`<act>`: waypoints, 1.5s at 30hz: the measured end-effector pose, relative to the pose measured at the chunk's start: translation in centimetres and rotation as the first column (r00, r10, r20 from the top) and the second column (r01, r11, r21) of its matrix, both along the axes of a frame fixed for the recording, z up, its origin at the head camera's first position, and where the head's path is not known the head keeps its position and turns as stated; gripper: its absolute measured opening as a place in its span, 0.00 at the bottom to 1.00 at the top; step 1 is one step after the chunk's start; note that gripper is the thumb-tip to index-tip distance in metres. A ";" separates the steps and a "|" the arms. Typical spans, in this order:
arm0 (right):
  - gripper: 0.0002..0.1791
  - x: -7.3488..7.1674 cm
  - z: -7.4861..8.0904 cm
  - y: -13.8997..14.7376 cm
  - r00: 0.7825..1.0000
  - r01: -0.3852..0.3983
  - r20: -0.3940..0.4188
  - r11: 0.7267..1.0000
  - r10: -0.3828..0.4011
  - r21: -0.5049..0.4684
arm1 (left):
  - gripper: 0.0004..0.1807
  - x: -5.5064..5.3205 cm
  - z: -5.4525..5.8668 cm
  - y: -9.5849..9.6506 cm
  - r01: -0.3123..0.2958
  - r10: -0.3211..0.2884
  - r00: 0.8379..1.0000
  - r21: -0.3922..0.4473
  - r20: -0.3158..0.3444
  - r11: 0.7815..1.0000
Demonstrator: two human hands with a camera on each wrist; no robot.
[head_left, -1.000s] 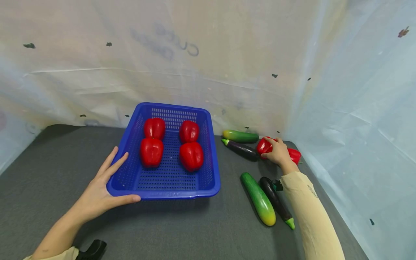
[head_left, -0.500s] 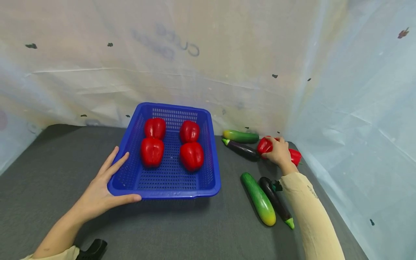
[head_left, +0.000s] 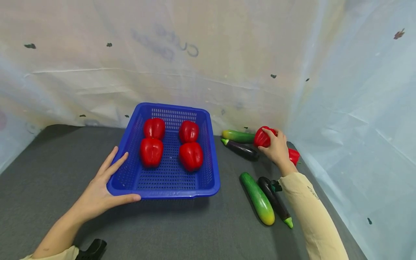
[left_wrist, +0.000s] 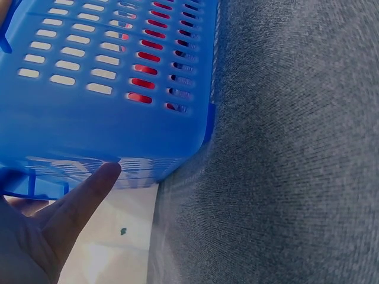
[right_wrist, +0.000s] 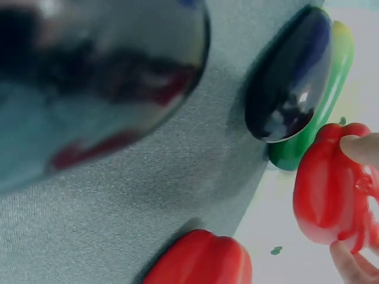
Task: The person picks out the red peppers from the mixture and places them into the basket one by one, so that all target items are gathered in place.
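Note:
My right hand (head_left: pixel 276 150) grips a red bell pepper (head_left: pixel 262 137) between thumb and fingers. In the right wrist view that bell pepper (right_wrist: pixel 324 188) is held up off the grey surface. Another red bell pepper (head_left: pixel 294 155) lies just right of the hand, partly hidden by it. My left hand (head_left: pixel 100 193) touches the near left corner of a blue plastic basket (head_left: pixel 201 193), fingers straight and spread along its side, thumb along the front rim. The left wrist view shows a fingertip against the basket wall (left_wrist: pixel 100 124). Several red bell peppers (head_left: pixel 151 152) lie in two columns inside the basket.
By the back wall lie a green cucumber (head_left: pixel 238 136) with a yellow end and a dark eggplant (head_left: pixel 243 150). A second cucumber (head_left: pixel 258 199) and eggplant (head_left: pixel 276 202) lie nearer, left of the right sleeve. Plastic sheeting (head_left: pixel 221 57) bounds the back and right side.
The right hand has lifted the red bell pepper from the surface, moving it slightly up and left. The left hand and basket have stayed in place.

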State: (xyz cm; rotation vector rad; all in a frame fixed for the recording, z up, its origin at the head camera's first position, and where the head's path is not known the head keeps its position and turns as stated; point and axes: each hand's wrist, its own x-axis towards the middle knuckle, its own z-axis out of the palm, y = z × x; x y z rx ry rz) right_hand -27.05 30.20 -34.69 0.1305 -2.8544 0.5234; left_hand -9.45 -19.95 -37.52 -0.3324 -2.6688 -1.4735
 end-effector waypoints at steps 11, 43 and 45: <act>0.39 0.9 0.6 -1.2 0.992 -0.097 -0.074 0.995 0.099 0.028 | 0.59 0.1 0.0 0.2 0.002 -0.002 1.000 -0.001 0.009 1.000; 0.40 2.6 2.8 -5.0 0.942 -0.283 -0.179 0.959 0.284 0.036 | 0.60 0.0 0.0 0.0 0.003 -0.003 1.000 0.004 0.000 1.000; 0.41 2.7 2.9 -5.2 0.936 -0.296 -0.191 0.955 0.296 0.032 | 0.60 0.0 0.0 0.1 0.000 0.000 1.000 0.004 0.006 1.000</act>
